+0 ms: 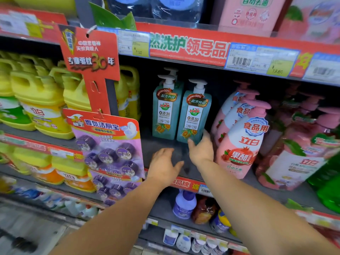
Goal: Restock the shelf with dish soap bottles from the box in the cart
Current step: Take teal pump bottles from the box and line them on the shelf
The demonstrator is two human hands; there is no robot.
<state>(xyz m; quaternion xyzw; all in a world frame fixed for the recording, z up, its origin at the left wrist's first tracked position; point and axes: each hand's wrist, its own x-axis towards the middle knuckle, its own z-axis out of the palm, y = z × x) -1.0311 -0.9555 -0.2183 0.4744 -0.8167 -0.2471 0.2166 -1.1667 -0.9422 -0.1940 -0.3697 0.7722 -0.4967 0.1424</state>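
Observation:
Teal dish soap pump bottles stand upright on the grey shelf (pixel 161 144), set back from its front edge. One bottle (pixel 166 109) is on the left with another behind it, and a second front bottle (pixel 195 113) stands to its right. My right hand (pixel 200 150) touches the base of the right teal bottle, thumb in front and fingers at its right side. My left hand (pixel 163 166) hovers flat, palm down, over the bare shelf in front of the bottles and holds nothing. Box and cart are out of view.
Pink dish soap bottles (pixel 241 142) crowd the shelf right of my right hand. Yellow jugs (pixel 42 100) fill the left bay. A hanging red strip with purple toilet-cleaner packs (pixel 108 150) dangles left of my left hand. Green bottles (pixel 327 184) sit far right.

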